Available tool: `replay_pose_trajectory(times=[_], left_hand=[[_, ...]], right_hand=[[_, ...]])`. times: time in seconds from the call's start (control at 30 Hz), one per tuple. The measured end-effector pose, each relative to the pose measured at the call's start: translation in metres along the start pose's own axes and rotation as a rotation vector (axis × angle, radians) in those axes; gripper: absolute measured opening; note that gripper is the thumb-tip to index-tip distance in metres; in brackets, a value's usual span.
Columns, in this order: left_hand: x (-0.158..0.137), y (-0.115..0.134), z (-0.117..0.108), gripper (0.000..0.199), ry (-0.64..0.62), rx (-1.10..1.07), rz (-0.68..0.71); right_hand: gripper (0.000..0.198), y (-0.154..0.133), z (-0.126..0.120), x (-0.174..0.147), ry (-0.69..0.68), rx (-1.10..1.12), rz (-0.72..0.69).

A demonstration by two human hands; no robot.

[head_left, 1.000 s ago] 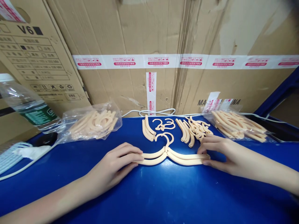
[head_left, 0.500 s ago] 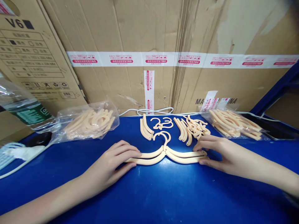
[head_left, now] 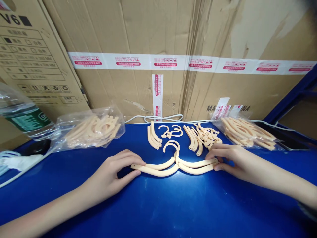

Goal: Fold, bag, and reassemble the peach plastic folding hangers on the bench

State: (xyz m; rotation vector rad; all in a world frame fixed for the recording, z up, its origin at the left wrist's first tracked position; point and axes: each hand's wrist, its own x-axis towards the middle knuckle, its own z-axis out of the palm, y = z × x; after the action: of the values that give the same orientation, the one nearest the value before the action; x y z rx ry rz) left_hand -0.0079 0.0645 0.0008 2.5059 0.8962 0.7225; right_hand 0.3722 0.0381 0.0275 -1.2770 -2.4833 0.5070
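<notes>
Two beige plastic clothes hangers [head_left: 158, 171] lie one behind the other on the blue tabletop, their curved hooks [head_left: 177, 148] pointing to the back. My left hand [head_left: 119, 168] pinches them at the left ends, thumb in front and fingers behind; the front arm's tip shows between. At the other end, my right hand [head_left: 230, 160] has thumb and fingers closed around the right arm ends. Behind the hangers are loose curved hanger arms [head_left: 154, 137] and loose hooks [head_left: 174, 132]. More arms [head_left: 192, 138] lie beside a heap of hooks [head_left: 206, 134], near my right fingers.
Clear bags of beige hanger parts sit at back left [head_left: 94, 130] and back right [head_left: 247, 132]. A water bottle [head_left: 27, 115], a black object [head_left: 37, 147] and a white cable [head_left: 22, 175] are at left. Large cardboard boxes [head_left: 123, 89] stand along the back; a dark flat device [head_left: 292, 140] lies far right.
Both hangers have shifted slightly right and now sit a little staggered. My left hand has slid slightly left, uncovering the front arm's tip. My right hand stays almost where it was.
</notes>
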Motion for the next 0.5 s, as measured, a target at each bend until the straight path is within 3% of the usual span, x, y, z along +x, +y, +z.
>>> replay_pose_trajectory(times=[0.23,0.5], left_hand=[[0.0013,0.0050,-0.0014,0.012,0.024,-0.041,-0.103],[-0.0010,0.0018,-0.0008,0.011,-0.002,-0.031,-0.057]], right_hand=[[0.014,0.0013,0.0000,0.0007,-0.013,0.003,0.002],[0.014,0.0004,0.0000,0.0011,0.000,-0.015,0.025]])
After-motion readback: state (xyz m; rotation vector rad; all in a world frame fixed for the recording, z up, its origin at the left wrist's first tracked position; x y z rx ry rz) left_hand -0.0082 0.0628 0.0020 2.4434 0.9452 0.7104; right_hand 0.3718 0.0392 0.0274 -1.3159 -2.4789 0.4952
